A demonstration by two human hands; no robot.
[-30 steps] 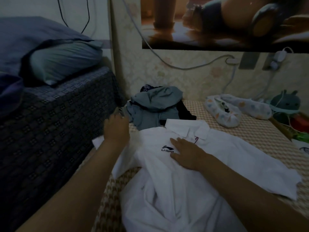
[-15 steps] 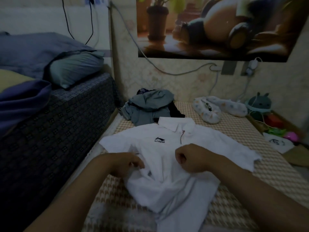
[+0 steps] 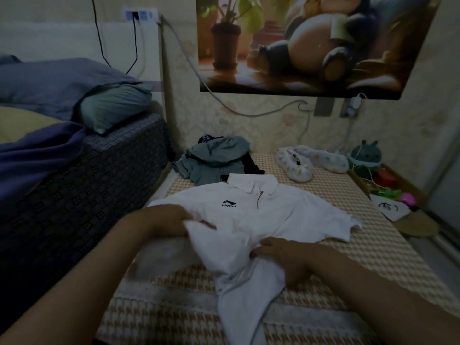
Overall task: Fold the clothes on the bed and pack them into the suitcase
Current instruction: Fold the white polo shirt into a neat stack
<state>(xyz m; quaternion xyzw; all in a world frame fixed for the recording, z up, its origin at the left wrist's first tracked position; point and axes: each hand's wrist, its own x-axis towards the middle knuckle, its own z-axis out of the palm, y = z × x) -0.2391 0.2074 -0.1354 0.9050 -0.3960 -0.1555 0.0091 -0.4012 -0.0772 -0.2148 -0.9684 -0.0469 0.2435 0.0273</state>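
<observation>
A white polo shirt with a dark chest logo lies front-up on the houndstooth bed cover, collar toward the wall, its lower half bunched toward me. My left hand grips the bunched fabric at the shirt's left side. My right hand grips the crumpled hem at the shirt's middle. Behind the collar sits a heap of grey and dark clothes. No suitcase is in view.
A pair of white patterned slippers lies at the back right. A teal plush toy, small coloured items and a white bag sit along the right edge. A higher dark bed with pillows stands on the left.
Both hands left the shirt's chest and sleeve and came down to its lower part. They now grip the bunched hem, which has been drawn toward me.
</observation>
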